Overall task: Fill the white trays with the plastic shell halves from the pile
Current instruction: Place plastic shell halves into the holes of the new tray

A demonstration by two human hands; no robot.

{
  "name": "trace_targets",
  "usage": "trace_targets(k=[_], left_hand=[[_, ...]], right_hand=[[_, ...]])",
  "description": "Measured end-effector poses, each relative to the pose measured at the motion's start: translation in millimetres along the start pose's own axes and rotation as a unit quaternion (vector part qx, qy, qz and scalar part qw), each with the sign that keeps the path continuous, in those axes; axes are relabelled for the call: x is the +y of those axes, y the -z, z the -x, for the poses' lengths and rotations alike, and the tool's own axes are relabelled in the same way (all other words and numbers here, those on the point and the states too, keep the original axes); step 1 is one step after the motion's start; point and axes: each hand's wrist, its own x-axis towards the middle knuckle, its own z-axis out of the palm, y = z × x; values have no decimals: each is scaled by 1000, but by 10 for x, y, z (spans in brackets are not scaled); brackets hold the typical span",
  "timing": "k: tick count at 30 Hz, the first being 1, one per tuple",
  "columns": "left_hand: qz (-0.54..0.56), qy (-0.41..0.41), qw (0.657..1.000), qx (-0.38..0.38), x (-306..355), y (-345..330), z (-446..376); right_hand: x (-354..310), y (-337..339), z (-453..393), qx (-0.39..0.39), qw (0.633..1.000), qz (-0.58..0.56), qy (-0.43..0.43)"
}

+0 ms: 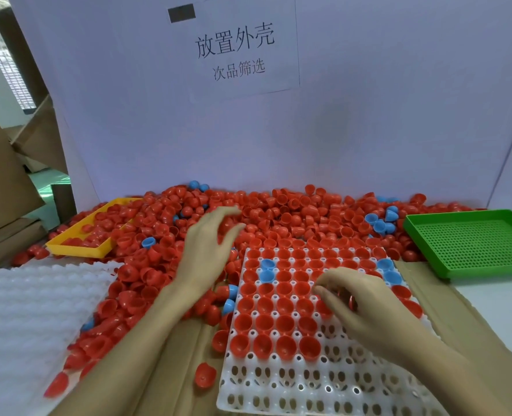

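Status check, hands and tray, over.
Left hand open over pile. Right hand on white tray, grip unclear. Near rows unfilled. Nothing blocking.

The pile (278, 217) in front of me is almost all red shell halves, with a few sky-blue ones scattered through it. The tray (308, 382) under my right hand (369, 307) is white, pierced with a regular grid of round holes; its filled cups show red, with four or so blue ones (268, 270) among them. To my left lies a stack of plain white trays (35, 301) with a bumpy, rippled surface. A yellow tray (77, 247) sits half buried in red. The tray on the right (474, 244) is bright green with a fine perforated dot pattern. The backboard (369, 115) is pale lilac-white, I think, carrying a white sheet (239, 49) with black characters. The cardboard (182, 370) beneath is brown.
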Motion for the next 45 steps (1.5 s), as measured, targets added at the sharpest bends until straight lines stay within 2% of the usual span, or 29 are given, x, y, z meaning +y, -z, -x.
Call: trace_targets(k=[2, 4, 7, 11, 14, 19, 23, 26, 32, 37, 41, 45], left_hand=[[161, 44, 985, -43, 259, -94, 202], [284, 92, 949, -97, 422, -199, 382], [381, 112, 907, -139, 511, -297, 547], [374, 118, 907, -155, 505, -289, 597], [363, 113, 910, -166, 463, -236, 596], [364, 85, 906, -197, 410, -175, 588], [351, 85, 912, -193, 422, -210, 625], [344, 101, 913, -194, 447, -223, 630], [335, 112, 908, -227, 490, -198, 649], [315, 118, 905, -262, 534, -217, 678], [305, 112, 910, -257, 543, -226, 662], [304, 115, 910, -256, 549, -270, 642]], right_hand=[[-9, -35, -7, 31, 996, -84, -19], [-34, -55, -14, 46, 983, -175, -33], [-55, -63, -10, 35, 973, -226, -22], [-77, -127, 4, 15, 974, -227, 1], [-94, -171, -7, 34, 978, -202, 33], [-84, -152, -10, 84, 990, -89, 74], [-102, -153, -7, 95, 989, -73, 90], [-119, -165, -9, 98, 985, -109, 93], [-142, -149, -2, 136, 971, -194, 42], [-148, -181, -8, 106, 973, -202, 41], [-171, -193, -19, 132, 953, -272, 15], [-161, -235, -3, 113, 966, -233, 19]])
